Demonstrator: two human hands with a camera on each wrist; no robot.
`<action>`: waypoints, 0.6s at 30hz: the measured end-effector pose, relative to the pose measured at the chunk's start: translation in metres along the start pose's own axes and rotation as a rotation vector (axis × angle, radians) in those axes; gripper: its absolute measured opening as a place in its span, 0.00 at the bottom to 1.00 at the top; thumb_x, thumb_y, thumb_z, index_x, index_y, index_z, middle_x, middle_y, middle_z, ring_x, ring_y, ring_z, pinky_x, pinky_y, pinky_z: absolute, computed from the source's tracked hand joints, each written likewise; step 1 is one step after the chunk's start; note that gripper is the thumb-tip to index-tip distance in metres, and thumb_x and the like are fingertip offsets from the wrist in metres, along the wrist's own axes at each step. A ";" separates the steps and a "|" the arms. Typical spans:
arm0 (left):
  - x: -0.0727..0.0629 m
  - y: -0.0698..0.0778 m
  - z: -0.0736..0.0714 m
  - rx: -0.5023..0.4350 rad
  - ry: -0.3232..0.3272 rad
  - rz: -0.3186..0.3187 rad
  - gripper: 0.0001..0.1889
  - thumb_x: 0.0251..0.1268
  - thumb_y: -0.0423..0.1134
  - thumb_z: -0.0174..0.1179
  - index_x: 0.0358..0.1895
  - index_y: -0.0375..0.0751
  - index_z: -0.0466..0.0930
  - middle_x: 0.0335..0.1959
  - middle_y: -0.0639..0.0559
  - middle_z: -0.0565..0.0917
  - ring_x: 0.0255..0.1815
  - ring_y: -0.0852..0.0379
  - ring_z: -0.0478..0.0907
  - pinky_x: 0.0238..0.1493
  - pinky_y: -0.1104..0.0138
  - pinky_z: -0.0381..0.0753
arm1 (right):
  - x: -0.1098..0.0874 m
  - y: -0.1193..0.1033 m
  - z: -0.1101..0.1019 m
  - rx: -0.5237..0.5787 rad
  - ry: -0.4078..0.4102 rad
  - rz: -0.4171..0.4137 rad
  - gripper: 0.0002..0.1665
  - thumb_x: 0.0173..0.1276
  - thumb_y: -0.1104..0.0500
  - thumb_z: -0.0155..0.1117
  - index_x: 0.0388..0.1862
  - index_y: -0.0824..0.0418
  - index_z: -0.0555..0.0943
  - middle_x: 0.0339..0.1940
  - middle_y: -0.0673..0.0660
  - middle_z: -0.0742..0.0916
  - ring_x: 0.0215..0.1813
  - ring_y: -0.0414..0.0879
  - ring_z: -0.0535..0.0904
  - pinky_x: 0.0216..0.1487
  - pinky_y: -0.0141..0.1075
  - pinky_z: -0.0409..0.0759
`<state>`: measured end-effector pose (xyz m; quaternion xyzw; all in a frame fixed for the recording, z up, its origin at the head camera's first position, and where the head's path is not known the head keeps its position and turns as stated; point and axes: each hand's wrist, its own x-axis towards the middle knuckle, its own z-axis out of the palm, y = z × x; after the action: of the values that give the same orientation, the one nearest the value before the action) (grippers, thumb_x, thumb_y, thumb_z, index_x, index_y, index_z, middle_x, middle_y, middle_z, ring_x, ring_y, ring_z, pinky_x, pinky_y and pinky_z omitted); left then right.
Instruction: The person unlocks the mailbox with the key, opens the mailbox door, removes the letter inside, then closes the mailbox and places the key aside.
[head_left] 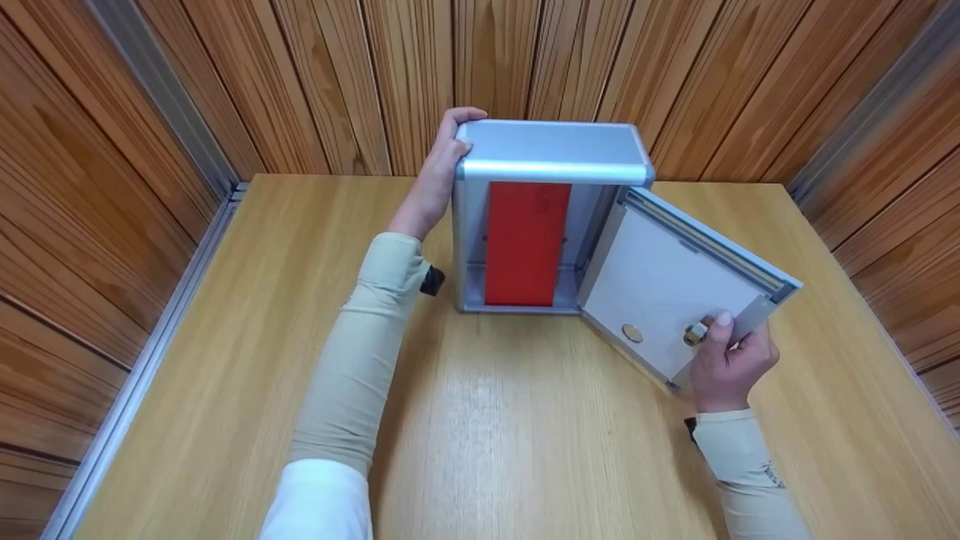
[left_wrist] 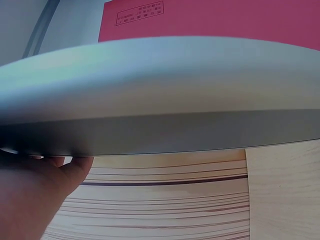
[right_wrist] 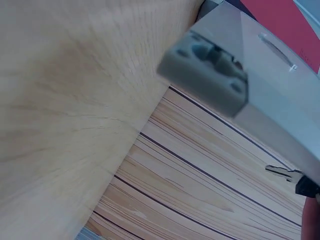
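A silver metal box [head_left: 555, 142] stands upright near the back of the table, its hinged door [head_left: 660, 277] swung out to the right. Inside it a red envelope [head_left: 525, 244] stands on end; printed characters show on it in the left wrist view. My left hand [head_left: 439, 176] grips the box's upper left corner, thumb on top and fingers reaching behind. With my right hand [head_left: 733, 364] I hold the door by its free edge, thumb on the inner face beside the lock [head_left: 696, 332]. A key [right_wrist: 282, 172] with a black head sticks out near that hand in the right wrist view.
The box stands on a light wooden table [head_left: 510, 427]. Wood-plank walls [head_left: 405, 82] rise behind and at both sides, with a metal rail [head_left: 150, 345] along the left edge. A round disc [head_left: 632, 333] sits low on the door's inner face.
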<state>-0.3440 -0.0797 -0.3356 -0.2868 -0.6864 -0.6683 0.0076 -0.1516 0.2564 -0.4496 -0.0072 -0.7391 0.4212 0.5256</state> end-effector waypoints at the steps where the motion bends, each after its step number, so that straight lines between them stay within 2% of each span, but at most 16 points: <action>1: 0.000 0.000 0.000 -0.001 -0.001 0.000 0.23 0.63 0.43 0.36 0.63 0.49 0.59 0.61 0.54 0.63 0.61 0.59 0.60 0.57 0.61 0.60 | 0.000 -0.002 -0.001 -0.010 0.001 0.005 0.25 0.66 0.53 0.50 0.44 0.75 0.77 0.44 0.56 0.87 0.43 0.40 0.83 0.44 0.26 0.76; 8: 0.000 -0.001 -0.001 -0.007 -0.006 0.016 0.23 0.63 0.43 0.36 0.63 0.49 0.59 0.61 0.53 0.63 0.60 0.58 0.60 0.56 0.61 0.60 | 0.003 -0.021 -0.005 -0.057 0.034 0.031 0.22 0.62 0.57 0.54 0.49 0.71 0.75 0.45 0.54 0.84 0.46 0.41 0.80 0.50 0.30 0.75; 11: 0.000 -0.001 -0.001 -0.008 -0.008 0.017 0.24 0.63 0.43 0.36 0.63 0.48 0.58 0.61 0.53 0.63 0.60 0.57 0.60 0.57 0.61 0.60 | 0.006 -0.037 -0.006 -0.030 0.051 0.027 0.22 0.61 0.56 0.53 0.48 0.71 0.75 0.44 0.54 0.83 0.46 0.42 0.80 0.51 0.31 0.74; 14: 0.000 -0.001 0.000 -0.018 -0.009 0.025 0.24 0.63 0.42 0.35 0.63 0.47 0.58 0.61 0.53 0.63 0.61 0.57 0.59 0.57 0.61 0.59 | 0.010 -0.057 -0.005 0.016 0.084 -0.013 0.26 0.60 0.52 0.53 0.49 0.71 0.76 0.45 0.58 0.83 0.47 0.45 0.79 0.53 0.34 0.73; 18: 0.001 -0.001 0.001 -0.026 -0.009 0.031 0.23 0.63 0.41 0.34 0.63 0.47 0.58 0.61 0.53 0.63 0.61 0.58 0.59 0.57 0.62 0.59 | 0.017 -0.078 -0.005 0.059 0.123 -0.083 0.34 0.60 0.44 0.53 0.53 0.71 0.75 0.52 0.63 0.82 0.56 0.52 0.75 0.63 0.42 0.65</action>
<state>-0.3452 -0.0788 -0.3365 -0.3005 -0.6731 -0.6756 0.0109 -0.1222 0.2171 -0.3867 0.0128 -0.6924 0.4193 0.5870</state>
